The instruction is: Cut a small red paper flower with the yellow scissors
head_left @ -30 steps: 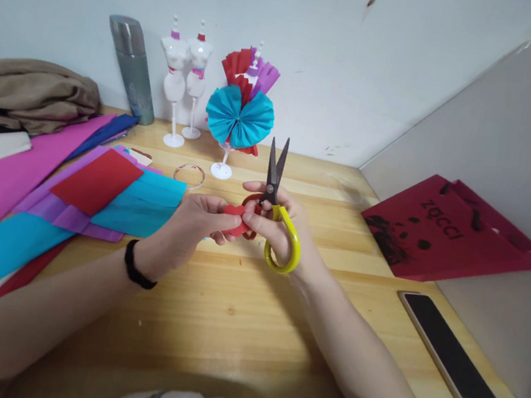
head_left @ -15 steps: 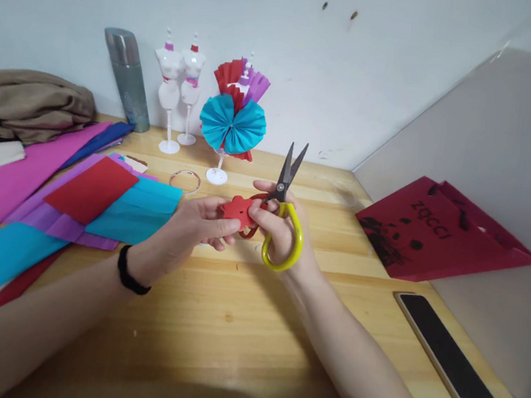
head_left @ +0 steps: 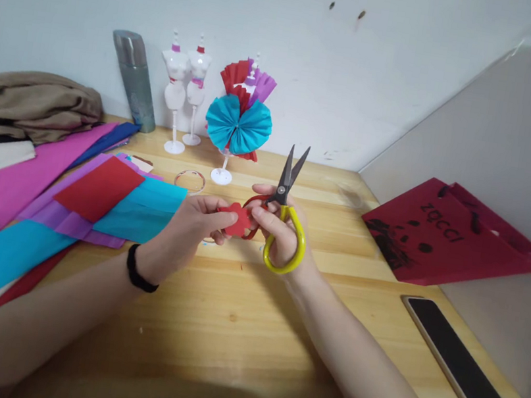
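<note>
My left hand (head_left: 189,231), with a black band at the wrist, pinches a small red paper flower (head_left: 240,220) between thumb and fingers. In my right hand (head_left: 286,234) is a pair of scissors (head_left: 281,189) with one yellow and one red handle loop. The dark blades point up and away from me, slightly apart. My right fingertips are at the flower's right edge; whether they touch it I cannot tell. Past my hands stands a white dress-form stand (head_left: 222,176) wearing a pleated turquoise paper bow (head_left: 238,126) and red and purple pleats.
Red, turquoise, purple and pink paper sheets (head_left: 100,187) lie on the wooden table (head_left: 229,340) at left. Two more dress forms (head_left: 175,94), a bottle (head_left: 134,83) and a ring-shaped band (head_left: 190,181) stand or lie behind. A red bag (head_left: 449,236) and phone (head_left: 458,361) are at right.
The red paper flower has turned in my fingers, and its small centre hole no longer shows. My right thumb has drawn back a little from its face. The whole view has shifted slightly.
</note>
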A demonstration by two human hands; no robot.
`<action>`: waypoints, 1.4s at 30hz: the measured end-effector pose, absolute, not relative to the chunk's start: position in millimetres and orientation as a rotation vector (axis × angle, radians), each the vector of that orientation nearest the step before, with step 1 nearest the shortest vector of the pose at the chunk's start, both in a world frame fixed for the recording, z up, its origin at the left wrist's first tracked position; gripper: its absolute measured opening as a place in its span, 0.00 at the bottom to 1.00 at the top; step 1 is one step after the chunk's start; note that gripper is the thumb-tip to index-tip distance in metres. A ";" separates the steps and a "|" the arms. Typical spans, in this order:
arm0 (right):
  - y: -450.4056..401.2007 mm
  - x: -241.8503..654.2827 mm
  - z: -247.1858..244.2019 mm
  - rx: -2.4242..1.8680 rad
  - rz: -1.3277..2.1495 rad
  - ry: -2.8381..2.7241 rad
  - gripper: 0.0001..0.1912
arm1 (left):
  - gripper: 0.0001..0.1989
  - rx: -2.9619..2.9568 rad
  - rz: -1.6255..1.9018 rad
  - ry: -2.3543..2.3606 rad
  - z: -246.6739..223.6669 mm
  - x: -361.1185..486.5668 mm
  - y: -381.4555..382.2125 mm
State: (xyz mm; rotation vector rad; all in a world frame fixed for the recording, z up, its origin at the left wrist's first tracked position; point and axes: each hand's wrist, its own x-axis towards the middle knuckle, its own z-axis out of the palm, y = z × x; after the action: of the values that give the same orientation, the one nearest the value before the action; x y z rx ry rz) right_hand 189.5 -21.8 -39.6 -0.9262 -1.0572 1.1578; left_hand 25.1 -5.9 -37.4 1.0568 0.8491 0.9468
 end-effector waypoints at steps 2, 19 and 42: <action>-22.3 191.5 -37.6 -0.923 1.162 -1.104 0.24 | 0.06 1.104 0.933 0.875 -35.4 24.0 -5.1; -28.0 181.1 -41.8 -0.954 1.090 -1.088 0.22 | 0.13 1.058 0.994 0.756 -36.3 29.3 -13.7; -28.1 179.1 -41.7 -0.941 1.085 -1.030 0.25 | 0.12 1.128 0.940 0.778 -35.5 28.0 -8.0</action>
State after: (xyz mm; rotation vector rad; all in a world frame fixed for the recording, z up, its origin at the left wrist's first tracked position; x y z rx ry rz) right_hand 179.1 -28.1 -41.7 -0.9415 -1.0297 1.0848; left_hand 28.0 -8.0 -35.5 1.1276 0.7777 0.9400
